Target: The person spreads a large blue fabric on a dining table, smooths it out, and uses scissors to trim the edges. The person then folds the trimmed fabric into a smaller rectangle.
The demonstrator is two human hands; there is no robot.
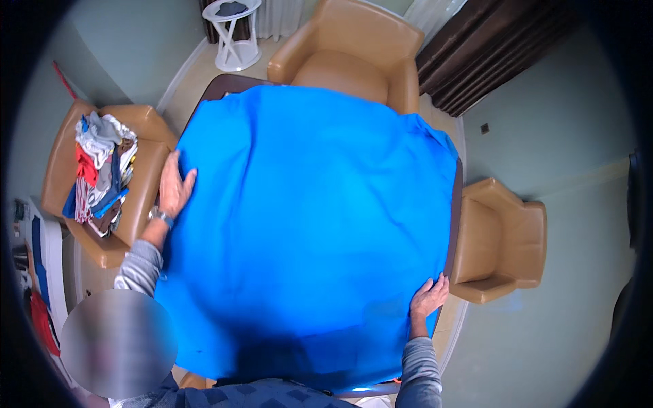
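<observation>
A large bright blue cloth [320, 204] lies spread over a dark-edged table [228, 84], with soft creases running through it. At the table's left side my left hand [175, 187] rests on the cloth's edge, fingers stretched out and thumb apart; a watch [160, 217] is on that wrist. My right hand [430, 297] lies on the cloth near the right edge, its fingers extended toward the table's rim. Neither hand visibly grips a fold. The cloth's far right corner [435, 138] is bunched up, and the dark table edge shows beside it.
A tan armchair [153, 139] at the left holds a pile of mixed clothes [102, 170]. Other tan armchairs stand at the far side [347, 71] and the right [483, 238]. A white side table [238, 58] is at the far left. A blurred round patch covers the lower left.
</observation>
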